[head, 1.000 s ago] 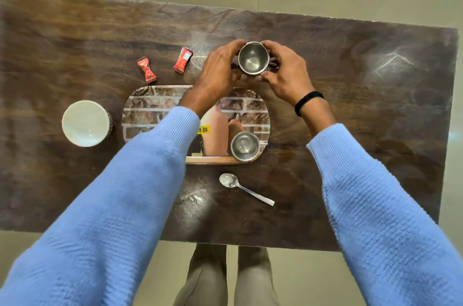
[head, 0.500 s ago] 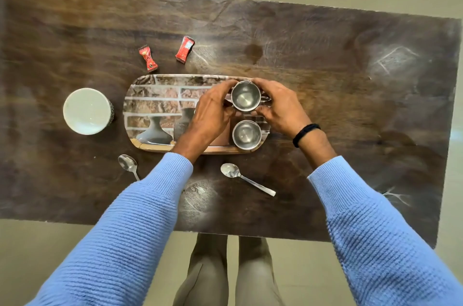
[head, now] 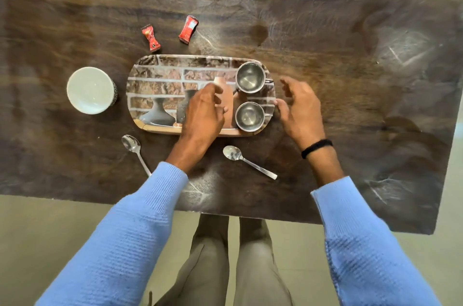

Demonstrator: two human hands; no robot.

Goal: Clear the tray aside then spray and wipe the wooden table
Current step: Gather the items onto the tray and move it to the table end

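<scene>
- Tray (head: pixel 160 61), oblong, printed with a brick wall and vases, lies flat mid-surface (head: pixel 325 42), which is dark wood with whitish smears.
- Two steel cups stand on the tray's right end: far cup (head: pixel 250 77) and near cup (head: pixel 250 116), both upright, handles to the right, close together.
- Left hand (head: pixel 203 115) is over the tray's near middle, fingers loosely curled, gripping nothing. Cannot tell if it touches the tray.
- Right hand (head: pixel 300 110) is just beside the tray's right end, fingers spread and relaxed, gripping nothing, motion-blurred. Black wristband (head: pixel 317 147) on that wrist.
- White bowl (head: pixel 90 90) sits left of the tray, apart from it.
- Two red wrappers, (head: pixel 150 38) and (head: pixel 188 29), lie beyond the tray's far edge; their print is too small to read.
- Two spoons lie on the near side: left spoon (head: pixel 132 145), partly under the blue sleeve (head: pixel 150 205), and right spoon (head: pixel 248 161).
</scene>
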